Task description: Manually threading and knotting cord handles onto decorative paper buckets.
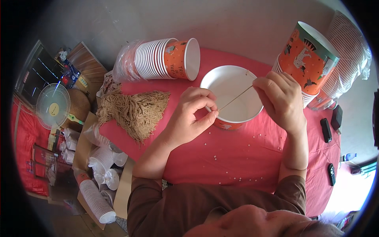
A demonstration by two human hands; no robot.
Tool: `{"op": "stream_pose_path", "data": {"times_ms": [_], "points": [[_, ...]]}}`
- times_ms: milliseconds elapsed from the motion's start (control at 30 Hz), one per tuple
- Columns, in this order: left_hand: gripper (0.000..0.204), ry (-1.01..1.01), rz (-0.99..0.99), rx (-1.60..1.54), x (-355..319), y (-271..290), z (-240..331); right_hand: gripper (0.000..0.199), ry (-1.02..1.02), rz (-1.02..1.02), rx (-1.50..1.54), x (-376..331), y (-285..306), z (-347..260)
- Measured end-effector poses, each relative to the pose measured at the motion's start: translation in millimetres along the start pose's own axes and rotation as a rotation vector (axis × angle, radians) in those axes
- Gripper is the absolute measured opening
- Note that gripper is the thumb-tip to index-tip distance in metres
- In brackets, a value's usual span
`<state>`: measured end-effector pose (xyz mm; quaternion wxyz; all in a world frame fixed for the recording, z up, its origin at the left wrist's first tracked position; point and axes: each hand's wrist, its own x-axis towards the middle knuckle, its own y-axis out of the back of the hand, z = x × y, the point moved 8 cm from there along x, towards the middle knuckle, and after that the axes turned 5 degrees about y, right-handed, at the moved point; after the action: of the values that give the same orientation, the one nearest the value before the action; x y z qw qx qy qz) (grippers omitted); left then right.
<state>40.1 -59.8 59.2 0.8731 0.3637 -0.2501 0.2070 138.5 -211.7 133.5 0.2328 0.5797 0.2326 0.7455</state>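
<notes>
Your left hand (194,114) and right hand (281,98) each pinch the thin cord (237,97) between thumb and fingers, drawn straight above the white-lined bucket (229,125), near the far edge of the table (189,162). A loose pinch could let it slip; a sharp tug might catch the bucket and tip it.

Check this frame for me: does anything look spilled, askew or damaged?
Yes: small white bits lie scattered on the red cloth, mostly on the person's side of the orange paper tub. They look odd because they are loose and unevenly strewn; whether they were spilled, I cannot tell.
</notes>
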Motion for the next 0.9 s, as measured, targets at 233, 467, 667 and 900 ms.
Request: {"op": "stream_pose_path", "data": {"times_ms": [233, 467, 667, 900], "points": [[0.01, -0.014, -0.064, 0.113, -1.6, -6.2, 3.8, 0.013, -0.13, 0.045, -0.168, -5.2, 11.6, 27.2], [0.009, 0.011, -0.187, 0.035, -1.1, -16.0, -3.7, 0.012, -0.157, 0.026, -0.182, -8.9, 5.5, 31.4], [0.022, -0.024, -0.23, 0.02, 1.3, -12.3, 4.9, 0.011, -0.176, 0.018, -0.098, -9.6, 7.6, 32.5], [0.023, -0.066, -0.234, 0.145, 4.9, -14.2, -23.1, 0.01, -0.193, 0.015, -0.042, -9.7, 9.4, 34.2]]}}
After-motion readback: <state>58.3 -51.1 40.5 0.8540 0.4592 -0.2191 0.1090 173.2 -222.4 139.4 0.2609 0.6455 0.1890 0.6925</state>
